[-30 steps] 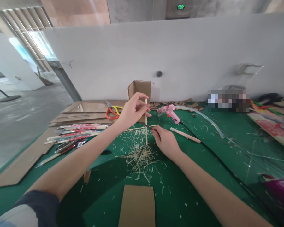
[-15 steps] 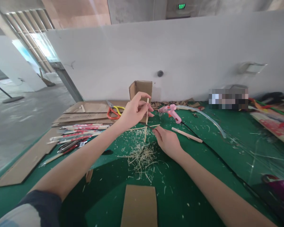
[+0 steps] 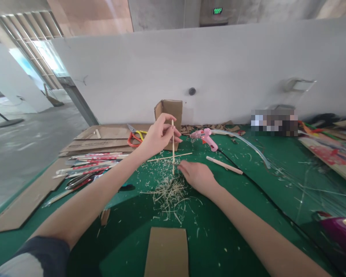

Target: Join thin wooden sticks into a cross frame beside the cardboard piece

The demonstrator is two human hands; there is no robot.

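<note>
My left hand [image 3: 161,132] pinches the upper end of a thin wooden stick [image 3: 173,152], which stands nearly upright. Beside the stick's lower part, my right hand [image 3: 197,175] is closed on a small blade, mostly hidden by the fingers now; its dark thin edge showed against the stick a moment earlier. Under both hands lies a heap of pale wood shavings [image 3: 170,192]. A second thin stick [image 3: 183,155] lies crosswise on the green table behind the held one.
At the left are wrapped chopsticks [image 3: 89,163], scissors [image 3: 136,138] and cardboard sheets [image 3: 25,196]. A pink glue gun [image 3: 206,138] with a black cord and a pale rod [image 3: 225,165] lie right. A cardboard piece [image 3: 166,250] is in front; an upright cardboard piece [image 3: 173,109] stands behind.
My right hand has moved down and slightly left along the stick, toward its lower end. The stick in my left hand is more upright. The view has shifted slightly.
</note>
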